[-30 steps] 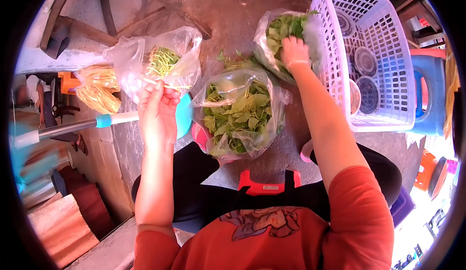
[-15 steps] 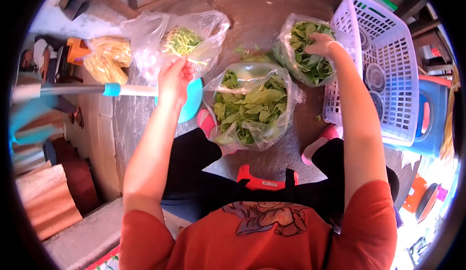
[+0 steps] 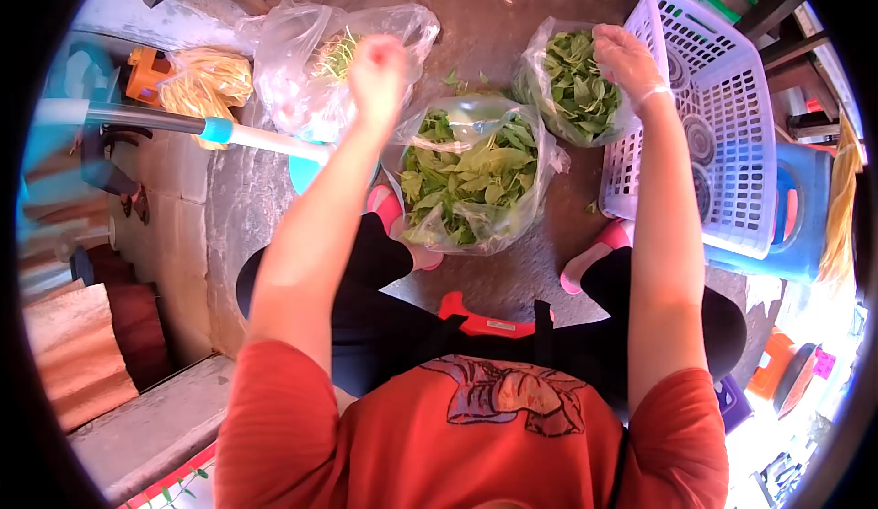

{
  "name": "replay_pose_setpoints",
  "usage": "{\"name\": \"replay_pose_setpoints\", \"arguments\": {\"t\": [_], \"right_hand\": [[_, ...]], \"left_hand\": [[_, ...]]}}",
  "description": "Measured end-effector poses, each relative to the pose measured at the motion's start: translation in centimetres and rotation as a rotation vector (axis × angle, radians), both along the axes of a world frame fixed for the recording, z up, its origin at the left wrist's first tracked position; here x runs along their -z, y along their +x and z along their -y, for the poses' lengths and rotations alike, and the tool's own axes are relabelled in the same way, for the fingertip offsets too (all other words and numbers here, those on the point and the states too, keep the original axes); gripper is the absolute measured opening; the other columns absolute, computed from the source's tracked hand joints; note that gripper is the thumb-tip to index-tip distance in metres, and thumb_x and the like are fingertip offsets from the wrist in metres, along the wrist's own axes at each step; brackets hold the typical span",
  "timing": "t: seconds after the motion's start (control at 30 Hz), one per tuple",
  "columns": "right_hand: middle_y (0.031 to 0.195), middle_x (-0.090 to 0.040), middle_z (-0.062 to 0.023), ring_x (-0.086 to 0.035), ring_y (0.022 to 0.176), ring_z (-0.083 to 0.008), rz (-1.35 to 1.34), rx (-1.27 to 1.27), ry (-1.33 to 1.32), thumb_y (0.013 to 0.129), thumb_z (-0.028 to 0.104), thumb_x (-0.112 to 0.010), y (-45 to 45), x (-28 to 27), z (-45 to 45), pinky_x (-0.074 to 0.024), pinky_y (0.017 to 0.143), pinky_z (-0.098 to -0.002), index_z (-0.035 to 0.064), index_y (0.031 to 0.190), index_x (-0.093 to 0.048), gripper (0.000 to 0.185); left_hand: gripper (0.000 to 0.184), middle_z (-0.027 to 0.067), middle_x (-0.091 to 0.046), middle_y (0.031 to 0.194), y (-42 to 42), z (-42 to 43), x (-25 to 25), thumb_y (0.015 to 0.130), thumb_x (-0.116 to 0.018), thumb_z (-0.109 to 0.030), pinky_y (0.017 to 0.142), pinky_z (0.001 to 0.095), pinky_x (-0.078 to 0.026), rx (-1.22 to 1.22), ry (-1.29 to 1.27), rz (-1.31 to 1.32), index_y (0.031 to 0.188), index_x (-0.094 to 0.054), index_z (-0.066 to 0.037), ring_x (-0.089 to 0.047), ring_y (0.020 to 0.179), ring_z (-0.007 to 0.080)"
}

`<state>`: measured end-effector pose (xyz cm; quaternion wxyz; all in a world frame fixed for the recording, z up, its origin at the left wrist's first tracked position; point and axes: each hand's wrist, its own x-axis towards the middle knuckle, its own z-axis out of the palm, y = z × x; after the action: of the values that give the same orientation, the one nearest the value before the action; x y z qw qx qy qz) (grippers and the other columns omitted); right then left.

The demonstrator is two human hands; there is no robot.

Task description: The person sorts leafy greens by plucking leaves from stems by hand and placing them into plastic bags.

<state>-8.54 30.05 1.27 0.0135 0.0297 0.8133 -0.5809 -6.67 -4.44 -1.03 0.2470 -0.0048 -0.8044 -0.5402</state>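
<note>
My left hand point(image 3: 380, 63), blurred by motion, is over the right side of a clear bag of stems point(image 3: 337, 54) at the upper left; its fingers are too smeared to read. My right hand point(image 3: 626, 59) has its fingers bent at the upper right rim of a bag of green leaves point(image 3: 576, 84). Whether those fingers hold anything is hidden. Between my feet and slightly ahead, a larger clear bag of leaves point(image 3: 471, 175) stands open on the floor, with loose leafy sprigs point(image 3: 466, 81) behind it.
A white plastic basket point(image 3: 768, 143) with round lids inside stands at the right, beside a blue container point(image 3: 809, 203). A pole with a turquoise joint point(image 3: 217, 130) crosses at the left. Yellow strips in plastic point(image 3: 206, 88) and a red stool point(image 3: 485, 319) are in view.
My left hand has moved right and forward, away from the thin stems it was over. My right hand has lifted from among the leaves to the bag's rim. The view has shifted.
</note>
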Motion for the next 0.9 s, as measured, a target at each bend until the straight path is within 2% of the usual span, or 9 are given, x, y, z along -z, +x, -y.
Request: {"name": "replay_pose_setpoints", "arguments": {"t": [0.1,0.17,0.33,0.43,0.5,0.63,0.7,0.87,0.9], "right_hand": [[0.083,-0.061,-0.0038,-0.057,0.072,-0.0109,-0.015,0.141,-0.448,0.08,0.019,-0.058,1.9,2.0,0.9,-0.0437,0.062,-0.0228,0.0005,0.1,-0.059,0.027],[0.074,-0.058,-0.0017,-0.05,0.058,-0.0078,0.052,0.161,-0.642,0.079,0.015,-0.06,3.3,2.3,2.1,-0.0372,0.05,-0.0193,0.0015,0.093,-0.059,0.019],[0.069,-0.056,0.0,-0.049,0.059,-0.0077,0.172,0.063,-0.814,0.079,0.014,-0.06,7.1,0.4,5.2,-0.0396,0.052,-0.0196,0.0042,0.091,-0.06,0.015],[0.077,-0.061,-0.0018,-0.056,0.07,-0.0085,0.292,-0.52,-0.399,0.082,0.02,-0.057,9.9,-3.7,5.2,-0.0445,0.062,-0.0215,0.0058,0.091,-0.061,0.017],[0.083,-0.063,-0.0031,-0.058,0.073,-0.0088,0.465,-0.765,-0.397,0.085,0.024,-0.059,9.6,-1.3,4.8,-0.0466,0.067,-0.0211,0.0045,0.098,-0.061,0.024],[0.096,-0.064,-0.0078,-0.059,0.083,-0.015,0.406,-0.682,-0.027,0.086,0.035,-0.054,9.8,3.9,6.7,-0.0469,0.076,-0.0282,0.0024,0.102,-0.061,0.037],[0.116,-0.057,-0.0143,-0.05,0.112,-0.0288,0.266,-0.577,0.244,0.083,0.053,-0.044,11.4,4.3,8.5,-0.038,0.094,-0.0334,0.0072,0.108,-0.06,0.055],[0.088,-0.064,-0.009,-0.058,0.081,-0.0204,0.081,-0.615,0.214,0.084,0.039,-0.051,11.7,5.3,10.8,-0.0448,0.076,-0.0311,0.0065,0.096,-0.062,0.036],[0.083,-0.062,-0.0075,-0.057,0.076,-0.0183,0.23,-0.674,0.045,0.084,0.038,-0.052,11.4,4.9,10.7,-0.0443,0.072,-0.0299,0.0054,0.092,-0.061,0.035]], "left_hand": [[0.005,0.005,-0.061,0.079,8.7,-6.3,-0.4,0.08,-0.057,-0.006,0.061,0.0264,-0.046,0.266,-0.166,0.134,0.083,-0.06,-0.004,-0.056,0.067,0.0127],[0.013,0.0116,-0.062,0.085,10.7,-7.9,4.0,0.076,-0.06,-0.007,0.069,0.0366,-0.05,0.448,-0.565,0.117,0.088,-0.061,-0.003,-0.062,0.079,0.0263],[0.014,0.0121,-0.061,0.085,10.5,-9.1,10.4,0.073,-0.063,-0.012,0.074,0.04,-0.047,0.026,-0.939,0.198,0.084,-0.063,-0.004,-0.058,0.086,0.0307],[0.013,0.0131,-0.06,0.081,10.0,-8.1,11.0,0.072,-0.063,-0.013,0.07,0.0422,-0.046,0.069,-0.74,0.514,0.079,-0.063,-0.002,-0.058,0.081,0.0314],[0.012,0.0096,-0.06,0.075,10.4,-7.8,9.2,0.074,-0.064,-0.012,0.065,0.0346,-0.045,0.142,-0.527,0.526,0.075,-0.061,0.0,-0.057,0.072,0.0201],[0.013,0.0035,-0.058,0.071,13.6,-7.3,3.6,0.078,-0.065,-0.012,0.062,0.023,-0.041,0.311,-0.16,0.562,0.078,-0.061,0.001,-0.049,0.067,0.0075],[0.012,0.0034,-0.059,0.071,15.1,-7.7,1.6,0.078,-0.065,-0.01,0.063,0.0232,-0.041,0.337,-0.069,0.55,0.08,-0.061,0.001,-0.05,0.067,0.0083],[0.011,0.006,-0.06,0.088,17.1,-7.6,-0.9,0.077,-0.066,-0.005,0.075,0.0257,-0.043,0.509,-0.176,0.504,0.085,-0.063,0.001,-0.056,0.082,0.0137],[0.011,0.0068,-0.06,0.086,17.2,-7.4,-1.5,0.076,-0.067,-0.006,0.075,0.0267,-0.044,0.504,-0.164,0.501,0.084,-0.063,0.001,-0.057,0.081,0.0155]]}}
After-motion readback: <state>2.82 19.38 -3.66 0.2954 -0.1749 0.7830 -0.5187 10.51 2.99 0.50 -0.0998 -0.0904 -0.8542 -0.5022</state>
